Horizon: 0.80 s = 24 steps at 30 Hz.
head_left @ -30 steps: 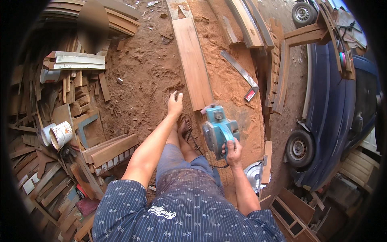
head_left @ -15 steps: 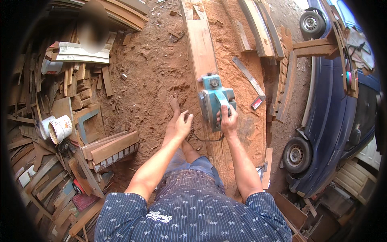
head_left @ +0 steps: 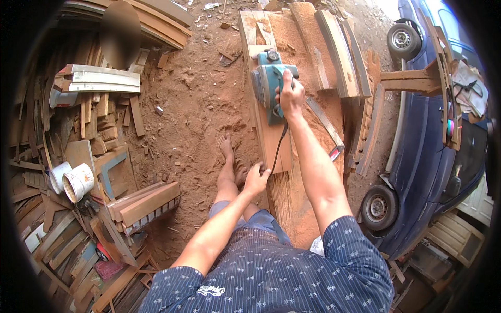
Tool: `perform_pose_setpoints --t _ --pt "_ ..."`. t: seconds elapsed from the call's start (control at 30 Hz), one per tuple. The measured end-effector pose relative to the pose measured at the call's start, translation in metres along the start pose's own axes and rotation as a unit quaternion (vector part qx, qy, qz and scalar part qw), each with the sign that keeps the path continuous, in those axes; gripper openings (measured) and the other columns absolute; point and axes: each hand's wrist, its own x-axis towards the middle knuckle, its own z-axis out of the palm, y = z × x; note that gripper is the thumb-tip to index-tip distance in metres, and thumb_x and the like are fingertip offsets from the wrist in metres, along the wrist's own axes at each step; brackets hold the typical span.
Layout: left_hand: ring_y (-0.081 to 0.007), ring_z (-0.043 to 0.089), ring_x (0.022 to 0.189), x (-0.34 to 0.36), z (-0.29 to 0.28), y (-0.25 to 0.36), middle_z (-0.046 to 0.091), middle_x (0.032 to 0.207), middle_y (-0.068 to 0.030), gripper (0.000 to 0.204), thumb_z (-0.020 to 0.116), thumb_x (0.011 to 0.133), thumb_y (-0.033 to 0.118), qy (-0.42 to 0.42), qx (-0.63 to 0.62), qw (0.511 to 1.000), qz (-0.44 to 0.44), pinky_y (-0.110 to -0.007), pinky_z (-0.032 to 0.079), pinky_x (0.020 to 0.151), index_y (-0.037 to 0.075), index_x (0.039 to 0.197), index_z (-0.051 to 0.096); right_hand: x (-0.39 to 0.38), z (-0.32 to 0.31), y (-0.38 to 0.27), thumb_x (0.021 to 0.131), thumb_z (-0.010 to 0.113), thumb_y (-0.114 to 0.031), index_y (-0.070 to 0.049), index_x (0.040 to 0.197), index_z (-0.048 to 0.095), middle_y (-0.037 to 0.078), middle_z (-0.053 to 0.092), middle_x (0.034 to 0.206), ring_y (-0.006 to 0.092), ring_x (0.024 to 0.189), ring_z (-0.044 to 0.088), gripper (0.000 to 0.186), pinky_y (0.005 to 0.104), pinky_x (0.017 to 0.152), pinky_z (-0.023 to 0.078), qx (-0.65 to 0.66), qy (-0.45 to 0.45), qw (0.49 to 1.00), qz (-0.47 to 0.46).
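Head view: from where I stand, the long wooden board [head_left: 267,143] lies on the bench [head_left: 284,194], pointing away from the person, its far end leaning a bit left. The blue power planer [head_left: 269,91] is over the far part of the board, and its long side runs nearly the same way. I can't tell if it touches the wood. The right hand [head_left: 291,98] is the nearer one: its fingers are wrapped around the planer, which is just left of them. A black cord [head_left: 282,137] runs over the board to the left hand [head_left: 256,179], just left of the board's near end. Those fingers are curled, but I can't tell if they pinch the cord.
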Motion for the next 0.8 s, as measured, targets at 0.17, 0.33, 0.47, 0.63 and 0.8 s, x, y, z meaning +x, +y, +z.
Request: perform_pose_setpoints --t 0.17,0.33,0.47,0.63,0.8 --pt "-0.0272 0.066 0.106 0.002 0.003 -0.005 0.064 0.121 -0.0226 0.052 0.068 0.095 0.022 -0.03 -0.083 0.995 -0.042 -0.038 0.053 0.095 -0.009 0.134 0.052 0.087 0.036 -0.037 0.099 0.047 -0.064 0.0 0.081 0.066 0.008 0.064 0.065 0.0138 0.05 0.06 0.07 0.0304 0.045 0.048 0.005 -0.001 1.0 -0.009" --pt "-0.0256 0.064 0.114 0.003 -0.007 0.01 0.064 0.126 -0.0209 0.055 0.068 0.097 0.022 -0.058 -0.082 0.993 -0.057 -0.037 0.05 0.099 -0.008 0.138 0.049 0.139 0.05 -0.041 0.097 0.05 -0.068 0.0 0.085 0.068 0.009 0.067 0.069 0.0141 0.054 0.064 0.071 0.0309 0.047 0.05 -0.016 -0.016 0.999 -0.029" --pt "-0.0239 0.063 0.114 0.005 -0.016 0.001 0.065 0.126 -0.0193 0.052 0.067 0.098 0.027 -0.006 -0.084 0.995 -0.05 -0.036 0.05 0.099 -0.006 0.136 0.053 0.099 0.035 -0.03 0.097 0.054 -0.063 -0.002 0.095 0.07 0.007 0.066 0.069 0.0126 0.054 0.063 0.063 0.0295 0.048 0.049 0.001 -0.041 0.999 0.007" --pt "-0.0216 0.061 0.118 0.035 -0.07 0.034 0.066 0.124 -0.0168 0.044 0.063 0.101 0.027 0.13 -0.076 0.988 0.016 -0.035 0.048 0.103 -0.003 0.133 0.057 -0.024 -0.011 0.0 0.101 0.054 -0.054 -0.004 0.106 0.068 0.004 0.064 0.07 0.0108 0.054 0.06 0.052 0.027 0.047 0.046 0.059 -0.054 0.996 0.039" --pt "-0.0229 0.064 0.113 0.051 -0.114 0.044 0.069 0.123 -0.016 0.046 0.066 0.099 0.033 0.125 -0.111 0.985 0.038 -0.035 0.049 0.1 -0.001 0.13 0.061 -0.163 -0.066 0.054 0.101 0.061 -0.044 -0.004 0.098 0.067 0.002 0.061 0.066 0.0079 0.054 0.057 0.04 0.0245 0.049 0.044 0.087 -0.03 0.995 0.04"
